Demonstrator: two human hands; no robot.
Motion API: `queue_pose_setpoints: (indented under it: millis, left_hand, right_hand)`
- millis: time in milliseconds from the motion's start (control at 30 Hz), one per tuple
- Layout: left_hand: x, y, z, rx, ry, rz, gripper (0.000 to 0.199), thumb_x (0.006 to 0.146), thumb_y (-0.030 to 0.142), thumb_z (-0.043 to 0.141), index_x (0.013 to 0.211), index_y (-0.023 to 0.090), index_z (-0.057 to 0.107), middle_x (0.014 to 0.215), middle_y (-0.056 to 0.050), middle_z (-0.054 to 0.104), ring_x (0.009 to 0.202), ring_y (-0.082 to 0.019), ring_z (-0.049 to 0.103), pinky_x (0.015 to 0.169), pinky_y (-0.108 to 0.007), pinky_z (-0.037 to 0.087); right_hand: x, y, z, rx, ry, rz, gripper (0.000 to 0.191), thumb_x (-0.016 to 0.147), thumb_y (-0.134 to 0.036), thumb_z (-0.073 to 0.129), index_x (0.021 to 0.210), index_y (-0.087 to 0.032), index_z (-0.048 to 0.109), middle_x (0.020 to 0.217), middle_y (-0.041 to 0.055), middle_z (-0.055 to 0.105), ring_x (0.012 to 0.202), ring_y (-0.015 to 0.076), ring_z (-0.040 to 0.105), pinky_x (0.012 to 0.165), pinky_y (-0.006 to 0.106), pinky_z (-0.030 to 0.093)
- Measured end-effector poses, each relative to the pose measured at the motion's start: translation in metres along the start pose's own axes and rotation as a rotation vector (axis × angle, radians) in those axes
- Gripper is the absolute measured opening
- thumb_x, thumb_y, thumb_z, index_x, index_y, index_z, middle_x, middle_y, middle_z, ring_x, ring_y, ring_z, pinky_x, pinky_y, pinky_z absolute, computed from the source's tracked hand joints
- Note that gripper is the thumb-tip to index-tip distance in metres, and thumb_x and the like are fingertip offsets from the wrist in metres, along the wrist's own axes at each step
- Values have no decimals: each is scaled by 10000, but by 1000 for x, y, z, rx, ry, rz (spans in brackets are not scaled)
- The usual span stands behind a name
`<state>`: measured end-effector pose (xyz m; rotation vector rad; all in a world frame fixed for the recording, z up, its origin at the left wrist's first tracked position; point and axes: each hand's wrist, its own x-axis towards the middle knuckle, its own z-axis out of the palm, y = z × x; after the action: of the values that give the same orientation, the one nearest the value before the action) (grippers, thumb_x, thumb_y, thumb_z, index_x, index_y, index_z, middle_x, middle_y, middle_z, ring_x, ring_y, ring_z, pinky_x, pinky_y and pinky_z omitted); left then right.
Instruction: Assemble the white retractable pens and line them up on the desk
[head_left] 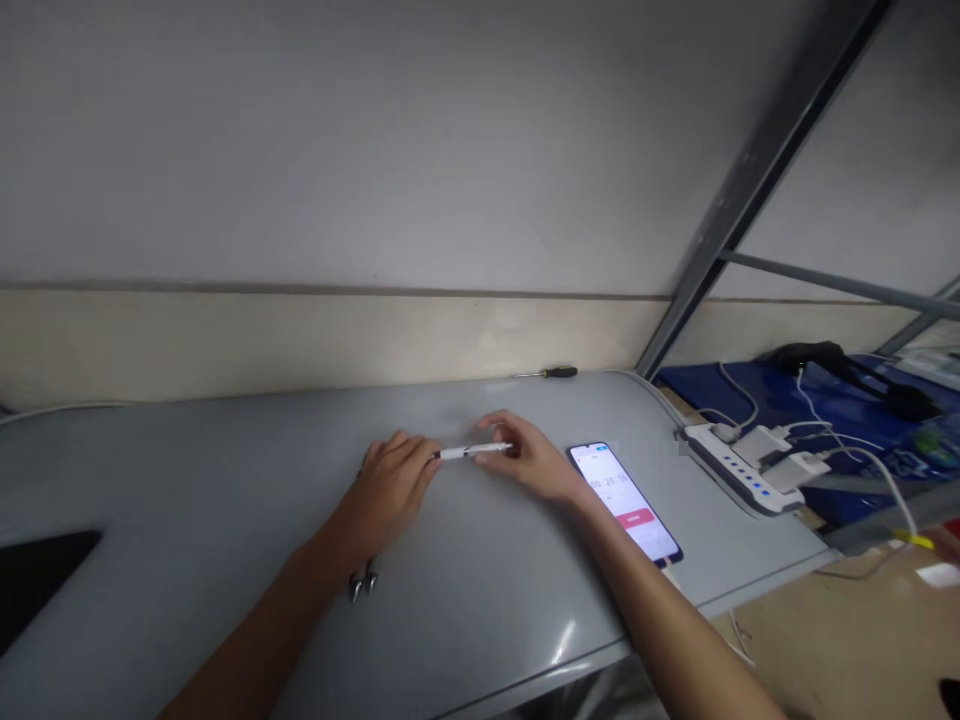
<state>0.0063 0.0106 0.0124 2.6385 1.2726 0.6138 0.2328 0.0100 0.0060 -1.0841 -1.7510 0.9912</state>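
A white pen (455,453) with a dark band is held level just above the grey tabletop. My left hand (391,485) is closed on its left end, palm down, and hides that end. With thumb and fingers curled, my right hand (529,460) grips the right end. Two silver pen tips (363,582) poke out from beneath my left wrist; the rest of those pens is mostly hidden under the hand.
A lit phone (626,500) lies right of my right forearm, its cable plugged in. Beyond it sits a power strip (739,465) with white chargers. A screwdriver (559,372) rests by the wall. A black object (41,575) is at the left edge.
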Motion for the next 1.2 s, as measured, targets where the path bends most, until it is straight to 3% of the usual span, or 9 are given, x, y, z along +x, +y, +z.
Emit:
queue_pose_setpoints:
  millis: [133,300,433,567,700,833,1000,1133,1200]
  left_hand:
    - [0,-2,0,13,4,18,291,987,295,311,984,203,587,910,-41,637,905,-218,516,825,-391,360]
    - [0,-2,0,12,12,33,291,987,281,308,983,213,592,899,-35,641,884,-213,514,817,-382,366]
    - [1,-1,-1,-3,15,34,272,982,281,330,1013,213,591,908,-37,639,899,-215,517,826,-377,374]
    - [1,-1,-1,4,11,28,253,979,275,343,1007,211,587,922,-40,641,909,-217,514,825,-378,373]
    - [1,-2,-1,-3,12,34,250,979,273,343,1006,203,581,921,-43,634,904,-215,507,831,-379,378]
    - [1,-1,-1,0,18,38,263,977,278,336,939,201,584,874,-42,620,870,-216,497,823,-377,388]
    - [1,-1,0,-3,3,37,264,975,266,331,954,191,582,898,-55,623,877,-218,495,818,-382,394]
    - [1,-1,0,-5,8,30,240,976,263,344,952,202,574,885,-44,618,872,-212,489,813,-374,387]
    - [1,-1,0,1,1,34,245,979,262,339,938,201,573,873,-44,611,872,-212,488,805,-366,387]
  right_hand:
    - [-1,1,-4,-1,-61,89,340,890,-470,543,768,-160,606,608,-23,503,544,102,442,538,236,344]
    - [-1,0,-7,53,-67,98,355,777,-451,703,986,-179,608,627,-47,518,546,105,481,517,227,345]
    - [-1,-2,-8,-20,-85,136,402,914,-493,492,729,-155,606,515,-35,474,477,96,422,502,242,326]
    - [-2,-1,-9,29,-62,95,339,796,-448,682,989,-179,608,590,-58,505,531,101,467,521,227,345]
    - [-2,-1,-10,-48,-84,163,415,913,-518,478,767,-155,617,514,-39,471,477,99,432,499,242,328]
    - [-3,-1,-11,3,-73,103,364,786,-460,685,1007,-177,629,626,-42,527,549,105,493,529,230,355]
    - [-3,0,-9,-88,-107,171,444,920,-519,456,756,-157,651,489,-31,465,463,107,411,499,256,319]
    - [-4,0,-6,-35,-63,58,317,764,-439,707,953,-191,648,650,-33,531,578,116,464,550,242,349]
    - [-4,-1,-6,-81,-81,83,284,829,-452,628,784,-172,639,589,-32,494,539,107,423,530,244,323]
